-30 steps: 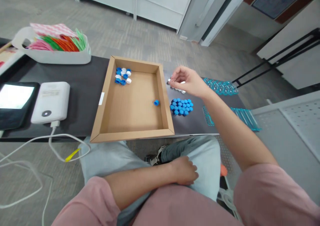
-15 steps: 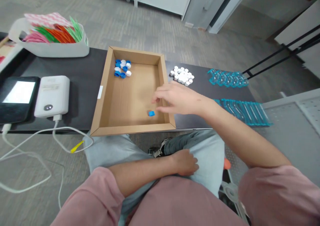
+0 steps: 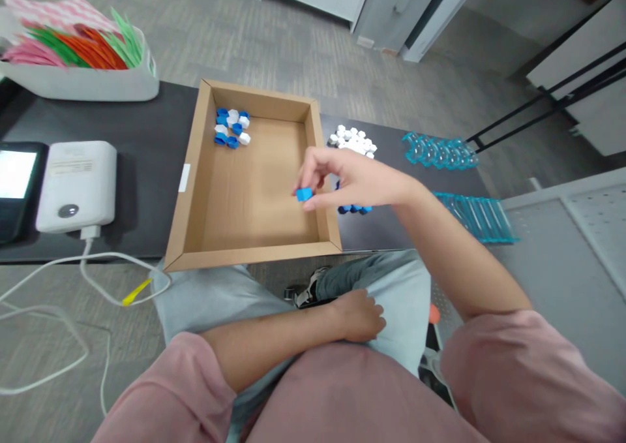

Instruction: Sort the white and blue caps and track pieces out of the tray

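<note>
My right hand (image 3: pixel 337 175) is over the right side of a shallow cardboard box (image 3: pixel 182 234). A small blue block (image 3: pixel 304 194) is pinched between its thumb and fingers, raised off the box floor. In the box's far left corner, several blue and white hexagonal pieces (image 3: pixel 233 128) sit close together. A pile of white hexagonal pieces (image 3: pixel 353 139) lies to the right of the box. Partly hidden by my right hand, several dark blue pieces (image 3: pixel 359 208) lie nearer on the table. My left hand (image 3: pixel 359 316) rests on my lap, fingers curled in.
Two clear teal plastic racks (image 3: pixel 440 151) lie at the right end of the black table (image 3: pixel 147 169). On the left are a white power bank (image 3: pixel 78 185) with a cable, a black device with a lit screen (image 3: pixel 17 175) and a white basket (image 3: pixel 98 84) of colourful sticks.
My right hand has picked up the blue block from the box floor and lifted it. The view has shifted slightly. My left hand stays on my lap.
</note>
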`<state>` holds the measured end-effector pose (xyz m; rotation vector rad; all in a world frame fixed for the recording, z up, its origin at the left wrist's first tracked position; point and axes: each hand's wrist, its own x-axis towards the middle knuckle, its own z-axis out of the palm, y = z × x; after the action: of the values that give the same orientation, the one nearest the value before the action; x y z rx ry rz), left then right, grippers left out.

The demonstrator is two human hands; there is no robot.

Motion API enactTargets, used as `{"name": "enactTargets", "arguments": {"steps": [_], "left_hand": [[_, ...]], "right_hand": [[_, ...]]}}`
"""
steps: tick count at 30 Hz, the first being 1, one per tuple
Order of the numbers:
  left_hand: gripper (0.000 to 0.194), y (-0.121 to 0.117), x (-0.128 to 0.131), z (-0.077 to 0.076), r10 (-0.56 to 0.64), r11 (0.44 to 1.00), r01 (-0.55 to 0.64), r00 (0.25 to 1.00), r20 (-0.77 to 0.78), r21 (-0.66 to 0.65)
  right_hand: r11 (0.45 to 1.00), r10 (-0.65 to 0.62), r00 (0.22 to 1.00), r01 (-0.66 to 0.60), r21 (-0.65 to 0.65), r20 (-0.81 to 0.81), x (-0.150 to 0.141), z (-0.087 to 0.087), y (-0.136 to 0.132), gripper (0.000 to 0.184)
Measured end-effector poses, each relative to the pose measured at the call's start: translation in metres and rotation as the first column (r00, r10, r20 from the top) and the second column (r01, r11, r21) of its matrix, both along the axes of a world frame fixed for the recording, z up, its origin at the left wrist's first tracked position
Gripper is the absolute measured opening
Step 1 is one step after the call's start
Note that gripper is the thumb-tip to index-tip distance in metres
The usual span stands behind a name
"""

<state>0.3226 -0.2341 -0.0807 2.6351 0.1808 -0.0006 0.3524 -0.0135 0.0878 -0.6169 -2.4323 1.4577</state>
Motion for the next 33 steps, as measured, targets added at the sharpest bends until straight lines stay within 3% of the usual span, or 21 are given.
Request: {"name": "enactTargets", "arguments": {"steps": [2, 5, 8, 11, 14, 18, 26, 33], "left_hand": [[0.026, -0.001, -0.001, 0.001, -0.002, 1.0, 0.002, 1.0, -0.003, 0.005], [0.029, -0.002, 0.0, 0.001, -0.005, 1.0, 0.005, 1.0, -0.009, 0.013], [0.027, -0.004, 0.001, -0.001, -0.009, 1.0, 0.009, 1.0, -0.015, 0.015], [0.026, -0.007, 0.002, -0.005, -0.011, 1.0, 0.011, 1.0, -0.018, 0.013], [0.024, -0.009, 0.003, -0.009, -0.009, 1.0, 0.009, 1.0, -0.019, 0.011], [0.023, -0.01, 0.002, -0.012, -0.007, 1.0, 0.007, 1.0, -0.023, 0.009], [0.024, -0.005, 0.002, -0.009, 0.006, 1.0, -0.006, 1.0, -0.024, 0.0], [0.024, -0.005, 0.0, -0.005, -0.001, 1.0, 0.0, 0.999, -0.04, -0.025]], "right_hand": [[0.984, -0.174, 0.977, 0.177, 0.011, -0.125, 0.03, 0.008, 0.001, 0.053], [0.875, -0.443, 0.868, 0.473, 0.103, -0.222, 0.076, 0.006, -0.017, 0.056], [0.742, -0.619, 0.751, 0.655, 0.142, -0.227, 0.109, -0.02, -0.056, 0.048], [0.653, -0.72, 0.685, 0.723, 0.226, -0.11, 0.124, -0.06, -0.094, 0.033], [0.649, -0.739, 0.67, 0.681, 0.34, 0.067, 0.124, -0.093, -0.115, 0.028], [0.658, -0.729, 0.661, 0.607, 0.445, 0.178, 0.119, -0.115, -0.118, 0.039], [0.595, -0.781, 0.613, 0.674, 0.438, 0.118, 0.115, -0.126, -0.123, 0.037], [0.687, -0.688, 0.718, 0.597, 0.414, 0.105, 0.106, -0.119, -0.13, 0.054]]}}
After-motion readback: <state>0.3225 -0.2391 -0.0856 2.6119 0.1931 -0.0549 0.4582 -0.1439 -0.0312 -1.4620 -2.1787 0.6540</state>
